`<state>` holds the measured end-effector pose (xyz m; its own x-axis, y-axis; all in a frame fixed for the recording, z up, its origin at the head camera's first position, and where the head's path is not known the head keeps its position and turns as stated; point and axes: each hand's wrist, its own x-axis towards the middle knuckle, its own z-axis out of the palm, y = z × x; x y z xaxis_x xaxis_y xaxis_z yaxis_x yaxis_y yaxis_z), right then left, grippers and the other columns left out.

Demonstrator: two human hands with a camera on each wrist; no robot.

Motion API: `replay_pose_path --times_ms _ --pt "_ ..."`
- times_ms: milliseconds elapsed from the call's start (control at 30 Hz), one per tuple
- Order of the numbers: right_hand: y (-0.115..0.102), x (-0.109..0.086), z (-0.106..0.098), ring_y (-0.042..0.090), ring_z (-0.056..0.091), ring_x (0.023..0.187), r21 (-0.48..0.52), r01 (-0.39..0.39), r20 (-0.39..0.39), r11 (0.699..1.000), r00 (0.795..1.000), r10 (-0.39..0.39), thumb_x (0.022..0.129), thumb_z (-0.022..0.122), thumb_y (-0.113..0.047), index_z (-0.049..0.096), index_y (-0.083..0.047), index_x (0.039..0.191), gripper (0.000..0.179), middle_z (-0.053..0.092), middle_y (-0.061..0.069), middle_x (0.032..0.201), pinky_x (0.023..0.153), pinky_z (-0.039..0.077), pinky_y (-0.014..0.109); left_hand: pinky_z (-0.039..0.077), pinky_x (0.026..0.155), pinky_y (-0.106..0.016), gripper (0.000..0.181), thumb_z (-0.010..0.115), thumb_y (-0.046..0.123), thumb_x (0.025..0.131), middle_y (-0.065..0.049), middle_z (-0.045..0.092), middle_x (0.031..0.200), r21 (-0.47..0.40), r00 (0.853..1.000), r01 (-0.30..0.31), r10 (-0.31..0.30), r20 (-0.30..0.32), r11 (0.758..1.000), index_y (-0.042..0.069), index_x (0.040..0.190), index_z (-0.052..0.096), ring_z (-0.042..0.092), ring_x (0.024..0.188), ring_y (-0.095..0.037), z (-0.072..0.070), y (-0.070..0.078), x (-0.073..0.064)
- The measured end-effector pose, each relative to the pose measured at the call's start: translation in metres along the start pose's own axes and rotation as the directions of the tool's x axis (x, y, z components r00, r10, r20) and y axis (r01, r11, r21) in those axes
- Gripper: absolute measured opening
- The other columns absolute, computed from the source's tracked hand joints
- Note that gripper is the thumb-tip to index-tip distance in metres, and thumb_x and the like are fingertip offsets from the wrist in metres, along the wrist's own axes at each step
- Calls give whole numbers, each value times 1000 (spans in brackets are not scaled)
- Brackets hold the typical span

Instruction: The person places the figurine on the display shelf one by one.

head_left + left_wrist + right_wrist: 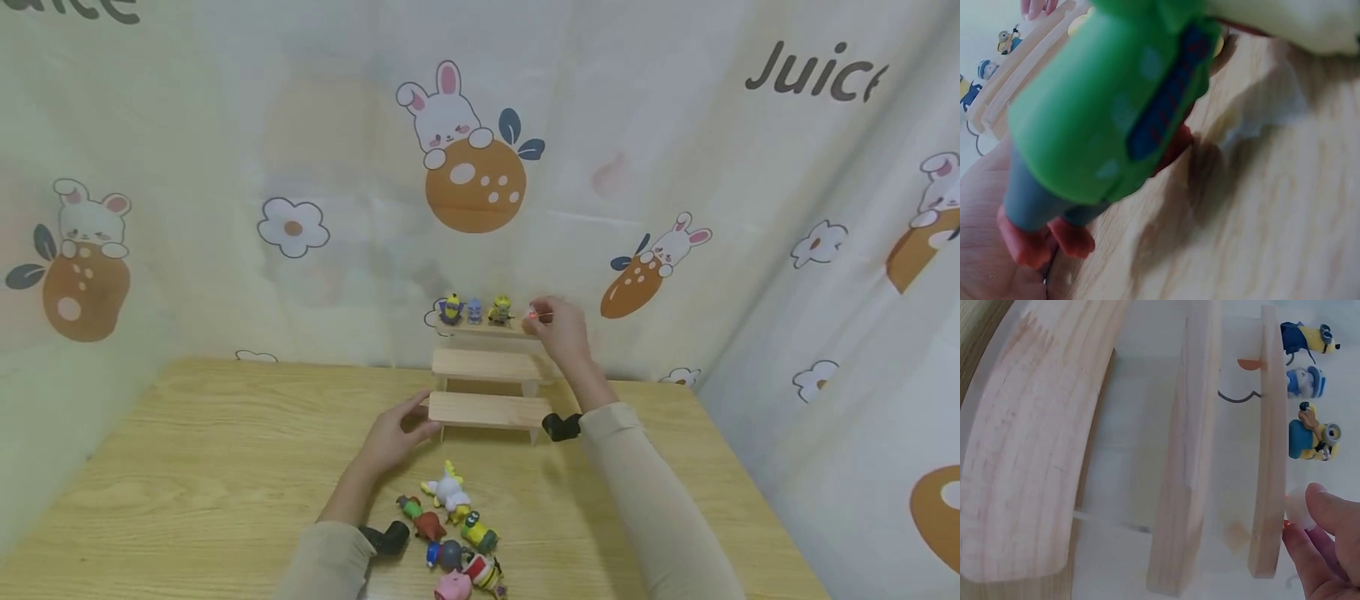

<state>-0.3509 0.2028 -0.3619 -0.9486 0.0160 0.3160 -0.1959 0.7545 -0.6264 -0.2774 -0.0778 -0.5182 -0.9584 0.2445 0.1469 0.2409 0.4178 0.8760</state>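
Note:
A three-tier wooden display stand (491, 410) stands against the curtain. On its top step are a figure in dark blue and yellow (451, 310), a small blue figure (474, 312) and a yellow Minion figure (500, 311). At the right end of that step, my right hand (558, 329) pinches a small white toy figure (1299, 508) with some orange-red low on it, right at the board. My left hand (397, 433) grips the left end of the lowest step between thumb and fingers; its fingertips are hidden in the left wrist view.
Several toy figures lie in a loose group in front of the stand, among them a pink one (453, 585), a white-and-yellow one (448, 492) and a green one (1110, 106) close under the left wrist. A patterned curtain (360, 275) hangs behind the table (225, 467).

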Motion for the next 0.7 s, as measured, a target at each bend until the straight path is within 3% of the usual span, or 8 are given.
replay_pose_path --times_ms 700 --pt "3 3 8 30 65 97 -26 14 -24 1000 1000 -15 88 68 -20 62 -4 118 34 66 16 106 86 54 41 32 111 -52 69 69 47 82 -4 66 119 7 1000 9 -9 -5 1000 24 143 44 53 123 -29 1 -1 1"
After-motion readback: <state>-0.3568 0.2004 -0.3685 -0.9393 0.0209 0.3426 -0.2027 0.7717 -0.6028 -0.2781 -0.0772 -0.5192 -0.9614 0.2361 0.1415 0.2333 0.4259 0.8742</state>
